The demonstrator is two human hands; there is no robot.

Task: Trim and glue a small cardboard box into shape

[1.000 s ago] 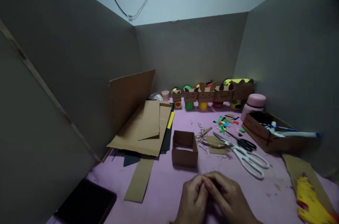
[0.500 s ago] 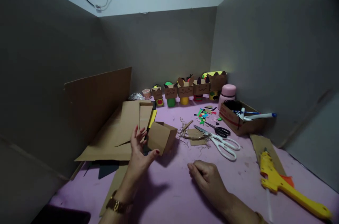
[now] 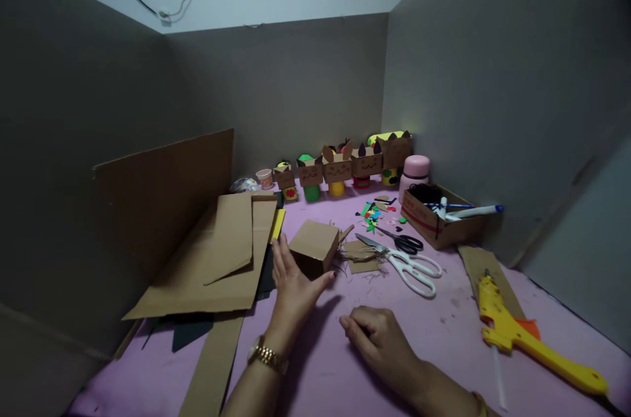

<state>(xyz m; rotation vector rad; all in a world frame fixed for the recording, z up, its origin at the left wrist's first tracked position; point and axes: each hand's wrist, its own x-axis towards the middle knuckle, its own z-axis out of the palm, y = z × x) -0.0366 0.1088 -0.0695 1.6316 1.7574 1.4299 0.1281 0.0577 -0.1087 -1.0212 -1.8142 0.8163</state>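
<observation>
A small closed cardboard box (image 3: pixel 315 243) sits on the pink tabletop, its plain top face showing. My left hand (image 3: pixel 296 282) is at its near left side, fingers stretched and thumb spread toward the front face; whether the fingertips touch the box I cannot tell. To the right, my right hand (image 3: pixel 377 338) rests on the table as a closed fist, and what is inside it, if anything, is hidden. Just beyond the box on the right lie a flat cardboard square (image 3: pixel 363 264) with brown fibre strands on it, white-handled scissors (image 3: pixel 408 268) and black-handled scissors (image 3: pixel 407 243).
Folded cardboard sheets (image 3: pixel 197 298) cover the left side. A yellow glue gun (image 3: pixel 513 335) lies at right. Behind stand a carton of pens (image 3: pixel 428 220), a pink bottle (image 3: pixel 415 170), several box-headed figures (image 3: pixel 336 170) and a paper cup (image 3: pixel 265 178). Coloured scraps (image 3: pixel 371 213) lie scattered mid-table.
The box was tilted beside my left hand and now sits flatter, its top face showing. My left hand has moved right. My right fist keeps its pose, and the view has shifted slightly.
</observation>
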